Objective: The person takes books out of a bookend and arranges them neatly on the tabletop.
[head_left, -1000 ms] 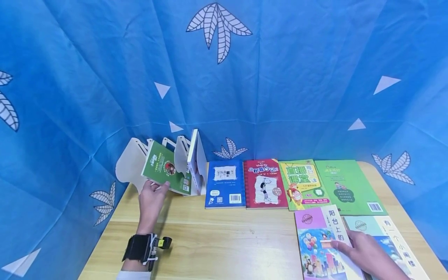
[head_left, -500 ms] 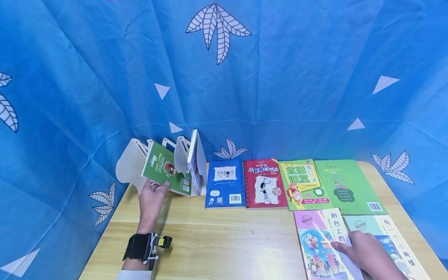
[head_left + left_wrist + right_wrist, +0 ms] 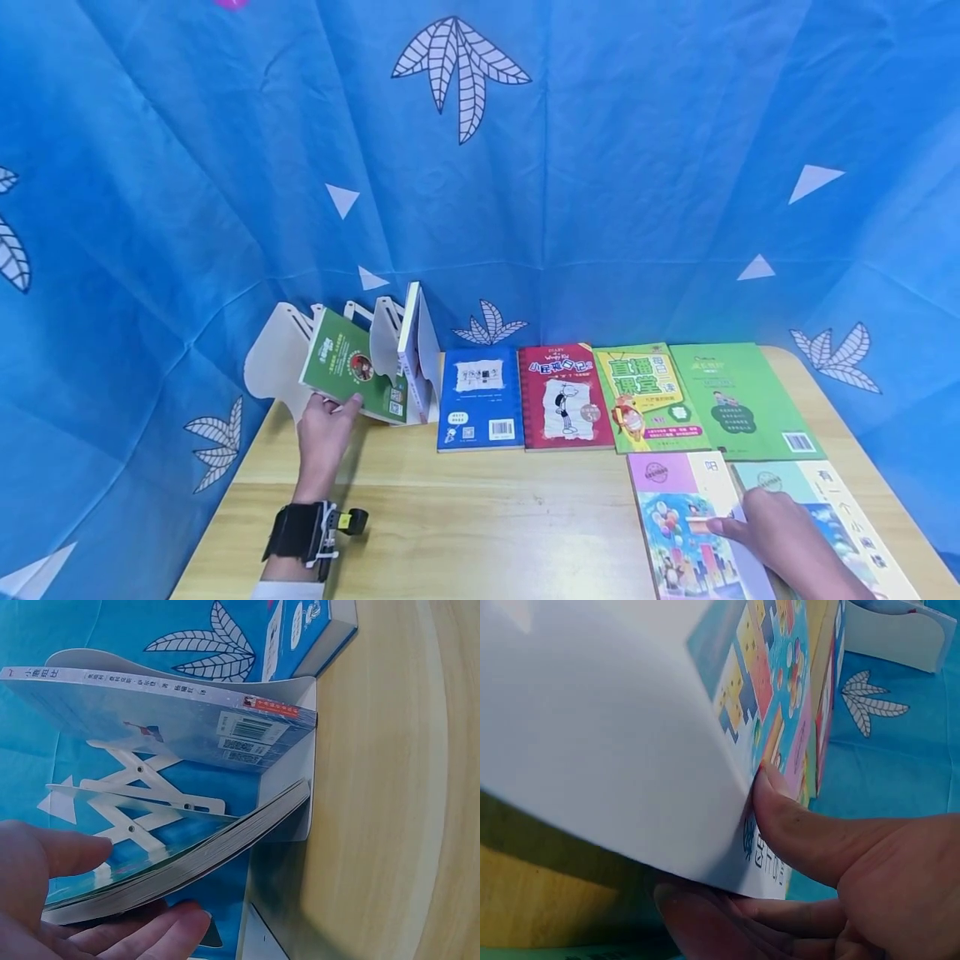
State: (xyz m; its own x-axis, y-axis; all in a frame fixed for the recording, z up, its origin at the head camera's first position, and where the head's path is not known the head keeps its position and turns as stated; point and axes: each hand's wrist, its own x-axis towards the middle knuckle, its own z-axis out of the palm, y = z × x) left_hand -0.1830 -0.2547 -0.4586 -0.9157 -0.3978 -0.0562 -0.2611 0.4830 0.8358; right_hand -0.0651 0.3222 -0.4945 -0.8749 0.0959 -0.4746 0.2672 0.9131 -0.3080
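Clearly, two books were being handled at once. The left hand (image 3: 324,433) pinched the near edge of the green book (image 3: 351,377), thumb on one face and fingers curled under the other, as the left wrist view showed (image 3: 112,889). That book leaned tilted in a slot of the white accordion book rack (image 3: 273,358) at the far left of the wooden table (image 3: 465,517). Another book (image 3: 411,346) stood upright in a slot just to its right.

At the near right, the right hand (image 3: 780,542) gripped the pink-and-white picture book (image 3: 678,525); the right wrist view showed the thumb (image 3: 795,825) pressed on the cover and the other fingers tucked beneath, with the edge raised off the table. Just beside it on the right lay a pale book with a cream spine strip (image 3: 840,517).

Four more lay flat in a row along the far edge: a blue book (image 3: 482,398), a red spiral-bound book (image 3: 564,396), a yellow-green book (image 3: 648,396) and a green one (image 3: 738,400).

Judged from this, the step in hand was seating the green book in the rack while the next was being picked up. The next move would call for the left hand to right that book and let go. The right would need a firm enough pinch to carry the picture book across to a free slot without its pages sagging.
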